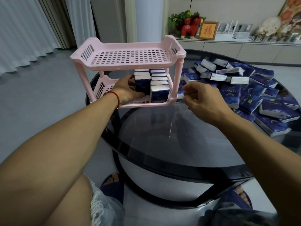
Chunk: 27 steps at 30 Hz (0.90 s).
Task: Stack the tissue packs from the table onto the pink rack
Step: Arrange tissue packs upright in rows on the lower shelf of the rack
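Left hand [126, 90] flat against pack row [143, 84] on pink rack [130, 54]; right hand [203, 100] nearer pile [254, 95] at 2 o'clock, probably pinching a pack.

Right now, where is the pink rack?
In the head view, the pink rack stands at the far left edge of the glass table, left of the heap of loose tissue packs.

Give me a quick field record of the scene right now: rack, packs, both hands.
rack: pink rack on glass table, two tiers
top tier: bare
lower tier: tissue packs standing upright in two rows, right side
left hand: inside lower tier, against the front pack
right hand: beside rack, fingers at a pack; grip unclear
loose pile: many packs, table's right side
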Each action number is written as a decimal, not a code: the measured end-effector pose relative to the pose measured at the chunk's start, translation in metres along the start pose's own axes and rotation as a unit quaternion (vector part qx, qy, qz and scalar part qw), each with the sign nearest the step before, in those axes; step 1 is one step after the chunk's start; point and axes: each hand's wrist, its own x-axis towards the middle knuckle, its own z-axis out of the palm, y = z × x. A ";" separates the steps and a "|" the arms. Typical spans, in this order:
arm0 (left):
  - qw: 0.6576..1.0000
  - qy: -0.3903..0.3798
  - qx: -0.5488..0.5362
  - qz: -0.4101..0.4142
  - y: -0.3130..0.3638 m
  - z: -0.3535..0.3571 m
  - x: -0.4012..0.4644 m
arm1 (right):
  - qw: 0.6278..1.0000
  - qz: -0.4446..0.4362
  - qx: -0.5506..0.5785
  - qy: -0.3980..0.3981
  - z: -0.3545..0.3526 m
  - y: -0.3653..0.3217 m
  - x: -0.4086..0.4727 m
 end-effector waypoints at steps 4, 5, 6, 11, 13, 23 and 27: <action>1.000 -0.003 0.020 -0.004 0.007 -0.006 -0.012 | 1.000 -0.025 -0.007 0.017 -0.011 0.006 -0.013; 1.000 0.001 0.029 -0.002 0.007 -0.008 -0.015 | 0.999 -0.032 -0.018 0.011 -0.014 0.008 -0.017; 0.999 0.004 0.038 0.004 0.005 -0.008 -0.017 | 0.999 -0.041 -0.035 0.002 -0.016 0.011 -0.021; 0.981 -0.008 0.182 0.061 0.026 -0.013 -0.060 | 0.993 -0.008 -0.107 0.050 -0.034 0.033 -0.037; 0.964 -0.033 0.251 0.075 0.027 -0.018 -0.075 | 0.985 0.025 -0.122 0.119 -0.047 0.043 -0.038; 0.964 0.007 0.261 0.045 0.035 -0.004 -0.086 | 0.972 0.069 -0.192 0.112 -0.040 0.042 -0.039; 0.978 0.083 0.190 0.028 0.040 0.007 -0.066 | 0.975 0.043 -0.180 0.126 -0.028 0.027 -0.030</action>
